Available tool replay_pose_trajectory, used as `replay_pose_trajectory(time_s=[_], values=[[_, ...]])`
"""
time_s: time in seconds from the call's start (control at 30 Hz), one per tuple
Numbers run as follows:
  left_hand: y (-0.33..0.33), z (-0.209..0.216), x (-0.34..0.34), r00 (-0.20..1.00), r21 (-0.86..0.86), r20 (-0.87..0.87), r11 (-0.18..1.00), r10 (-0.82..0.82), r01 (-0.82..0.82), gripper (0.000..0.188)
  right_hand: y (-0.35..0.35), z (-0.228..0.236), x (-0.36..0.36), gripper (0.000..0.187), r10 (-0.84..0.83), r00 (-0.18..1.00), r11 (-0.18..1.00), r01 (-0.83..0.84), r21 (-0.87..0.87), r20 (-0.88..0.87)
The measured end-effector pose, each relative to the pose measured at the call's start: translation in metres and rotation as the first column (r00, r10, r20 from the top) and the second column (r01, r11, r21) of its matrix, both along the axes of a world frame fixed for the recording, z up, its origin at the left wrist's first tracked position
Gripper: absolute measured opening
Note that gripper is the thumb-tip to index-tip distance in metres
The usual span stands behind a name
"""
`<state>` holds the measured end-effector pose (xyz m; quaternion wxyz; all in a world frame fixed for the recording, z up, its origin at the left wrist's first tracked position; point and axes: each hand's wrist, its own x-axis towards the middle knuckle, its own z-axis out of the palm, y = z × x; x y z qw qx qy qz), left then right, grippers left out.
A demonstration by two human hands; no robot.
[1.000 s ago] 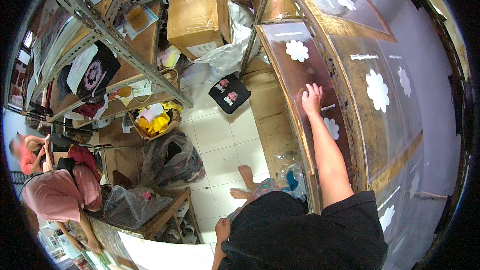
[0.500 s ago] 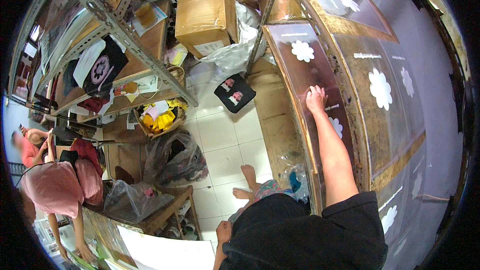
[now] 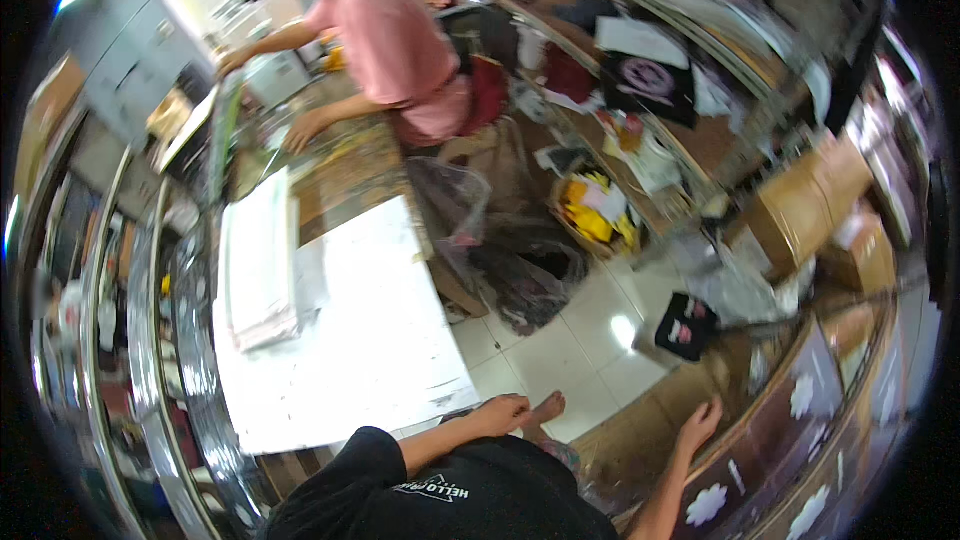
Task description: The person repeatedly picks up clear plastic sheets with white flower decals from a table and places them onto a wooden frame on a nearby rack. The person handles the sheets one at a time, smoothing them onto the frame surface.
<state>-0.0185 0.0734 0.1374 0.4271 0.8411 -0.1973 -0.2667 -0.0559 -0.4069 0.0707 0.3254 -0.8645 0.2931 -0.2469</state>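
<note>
My left hand is held in front of my black shirt, close to the near right corner of a white-covered table. Its fingers are curled in, and I see nothing in them. Off to the right, my right hand hangs in the air with its fingers loosely apart and nothing visible in them. It is near a slanted brown panel that carries white flower shapes. A stack of white sheets lies on the table's left part.
A person in a pink shirt works at the table's far end. Clear plastic bags, a box of yellow cloth and a folded black printed cloth lie on the floor. Cardboard boxes and metal shelving stand right.
My view has swung left toward the white-covered table and the person in pink. My right hand has come off the brown panel. My left arm has come up across my front.
</note>
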Motion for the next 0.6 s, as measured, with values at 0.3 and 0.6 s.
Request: replay_pose_trajectory(time_s=[0.3, 0.6], values=[[0.068, 0.125, -0.014, 0.968, -0.326, -0.157, 0.915, 0.195, -0.237, 0.025, 0.229, -0.052, -0.01, 0.031, 0.597, 0.802, 0.659, -0.472, 0.585, -0.025], [0.301, 0.156, -0.029, 0.461, -0.292, 0.457, 0.618, 0.761, -0.73, 0.036, 0.323, -0.028, -0.024, 0.03, 0.584, 0.803, 0.65, -0.375, 0.661, -0.119]])
